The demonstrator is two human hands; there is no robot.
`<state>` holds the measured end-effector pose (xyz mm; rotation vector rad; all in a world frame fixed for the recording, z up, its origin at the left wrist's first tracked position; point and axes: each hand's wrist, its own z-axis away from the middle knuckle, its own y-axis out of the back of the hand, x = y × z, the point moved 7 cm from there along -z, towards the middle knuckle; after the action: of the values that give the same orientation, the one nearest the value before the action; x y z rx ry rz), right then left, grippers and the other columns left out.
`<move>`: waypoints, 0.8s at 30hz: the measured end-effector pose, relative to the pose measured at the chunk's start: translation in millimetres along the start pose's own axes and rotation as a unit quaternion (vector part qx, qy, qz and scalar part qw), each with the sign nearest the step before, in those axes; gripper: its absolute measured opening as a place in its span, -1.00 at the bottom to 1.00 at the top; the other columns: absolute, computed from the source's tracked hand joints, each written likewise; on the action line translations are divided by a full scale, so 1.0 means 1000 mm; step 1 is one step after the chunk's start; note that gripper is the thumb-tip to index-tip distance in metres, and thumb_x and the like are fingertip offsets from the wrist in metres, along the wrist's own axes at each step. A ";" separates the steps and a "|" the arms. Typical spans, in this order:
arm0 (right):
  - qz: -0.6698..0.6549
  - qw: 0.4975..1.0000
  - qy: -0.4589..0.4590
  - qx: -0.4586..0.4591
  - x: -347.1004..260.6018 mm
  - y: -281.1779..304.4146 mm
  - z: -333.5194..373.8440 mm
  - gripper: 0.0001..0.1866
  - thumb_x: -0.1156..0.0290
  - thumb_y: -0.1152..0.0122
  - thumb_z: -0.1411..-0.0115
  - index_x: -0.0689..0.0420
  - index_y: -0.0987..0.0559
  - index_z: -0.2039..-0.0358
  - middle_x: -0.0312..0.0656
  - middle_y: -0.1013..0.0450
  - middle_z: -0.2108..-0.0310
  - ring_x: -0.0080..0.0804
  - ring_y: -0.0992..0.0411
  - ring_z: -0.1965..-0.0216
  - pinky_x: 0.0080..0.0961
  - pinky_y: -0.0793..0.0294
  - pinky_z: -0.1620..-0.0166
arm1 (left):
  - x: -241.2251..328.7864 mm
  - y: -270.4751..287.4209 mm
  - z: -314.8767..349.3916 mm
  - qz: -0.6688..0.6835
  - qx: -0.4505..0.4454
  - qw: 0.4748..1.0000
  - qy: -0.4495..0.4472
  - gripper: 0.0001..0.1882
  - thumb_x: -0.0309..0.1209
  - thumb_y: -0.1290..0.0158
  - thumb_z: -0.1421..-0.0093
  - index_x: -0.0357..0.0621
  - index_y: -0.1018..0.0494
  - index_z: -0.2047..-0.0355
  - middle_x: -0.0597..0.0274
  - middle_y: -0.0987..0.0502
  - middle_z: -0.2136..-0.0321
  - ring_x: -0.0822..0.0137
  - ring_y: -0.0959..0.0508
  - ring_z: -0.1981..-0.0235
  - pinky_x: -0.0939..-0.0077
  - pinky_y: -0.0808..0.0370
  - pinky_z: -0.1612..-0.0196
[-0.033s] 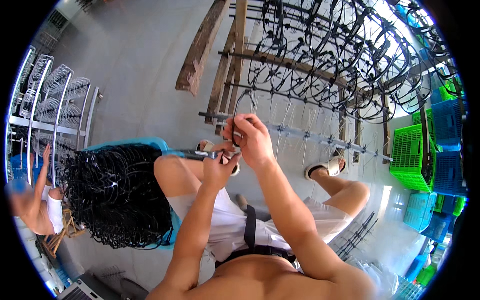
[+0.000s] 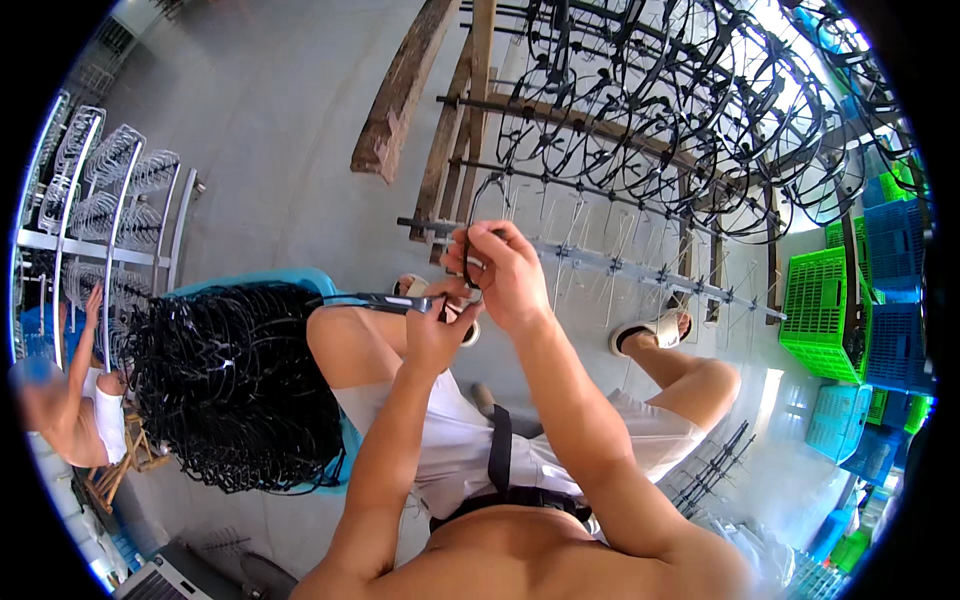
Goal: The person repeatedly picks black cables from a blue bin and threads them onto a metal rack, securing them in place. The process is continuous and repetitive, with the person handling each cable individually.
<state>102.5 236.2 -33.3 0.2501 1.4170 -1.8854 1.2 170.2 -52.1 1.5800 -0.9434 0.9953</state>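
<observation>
My left hand is closed, fingers pinched, on a slim dark plastic piece that points left above my knee. Close beside it, my right hand grips a thin black curved strip. Whether strip and piece are joined is hidden by the fingers. The strip is just in front of a metal bar bearing thin wire prongs, near its left end. To my left, a blue basket is heaped with tangled black curved strips.
Above the bar, a wooden rack carries rows of hanging black looped pieces. Green crates and blue crates are stacked at the right. Another person sits at far left, near metal racks of pale wire shapes.
The dark piece in my left hand has shifted slightly and its far end reaches further left. My right hand has risen a little. Both hands keep their hold.
</observation>
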 end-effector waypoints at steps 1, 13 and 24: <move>-0.009 1.000 -0.005 -0.003 -0.001 -0.001 -0.001 -0.91 0.49 -0.10 -0.19 0.22 -0.41 0.33 -0.15 -0.44 0.35 -0.41 -0.44 0.34 -0.48 -0.50 0.22 | -0.006 0.000 0.000 0.006 -0.018 1.000 0.018 -0.68 -0.51 -0.29 0.09 -0.26 -0.46 0.30 0.26 -0.50 0.40 0.46 -0.46 0.49 0.59 -0.42 0.46; -0.042 0.998 -0.048 0.006 0.009 0.000 0.007 -0.97 0.55 -0.02 -0.20 0.22 -0.40 0.37 -0.05 -0.42 0.26 -0.30 -0.45 0.27 -0.36 -0.53 0.15 | -0.028 0.002 -0.009 0.070 -0.086 0.987 0.121 -0.81 -0.43 -0.26 0.07 -0.22 -0.46 0.51 0.36 -0.38 0.66 0.60 -0.34 0.55 0.64 -0.23 0.53; 0.063 0.998 -0.014 0.012 -0.005 -0.003 0.014 -0.77 0.48 -0.06 -0.21 0.27 -0.38 0.14 -0.08 -0.40 0.22 -0.37 -0.43 0.18 -0.44 -0.46 0.11 | -0.002 0.006 0.006 0.210 0.006 0.970 0.125 -0.80 -0.43 -0.09 -0.12 -0.25 -0.40 0.27 0.30 -0.45 0.44 0.52 -0.44 0.47 0.61 -0.42 0.39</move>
<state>107.3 226.2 -23.1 0.3160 1.3295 -1.7979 -3.9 163.3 -52.9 1.2478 -1.1177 1.4593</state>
